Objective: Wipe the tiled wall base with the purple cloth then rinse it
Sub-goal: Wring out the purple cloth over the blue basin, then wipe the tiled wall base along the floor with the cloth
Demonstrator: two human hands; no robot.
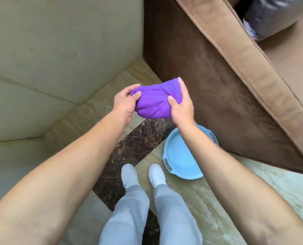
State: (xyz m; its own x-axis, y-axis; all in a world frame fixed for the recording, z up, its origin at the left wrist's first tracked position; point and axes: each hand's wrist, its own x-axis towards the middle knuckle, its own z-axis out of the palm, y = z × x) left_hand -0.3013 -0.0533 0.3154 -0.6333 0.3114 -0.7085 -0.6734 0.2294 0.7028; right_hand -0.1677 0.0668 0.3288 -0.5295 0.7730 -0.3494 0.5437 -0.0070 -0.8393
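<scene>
A bunched purple cloth is held between both hands at chest height, above the floor. My left hand grips its left end with thumb and fingers. My right hand clasps its right end, thumb on the front. A light blue basin stands on the floor below my right forearm, partly hidden by it. The beige tiled wall fills the left side, and its base meets the floor along a slanted line.
A brown upholstered sofa stands close on the right, its side almost touching the basin. A dark marble strip crosses the pale floor tiles. My two feet in white shoes stand just left of the basin.
</scene>
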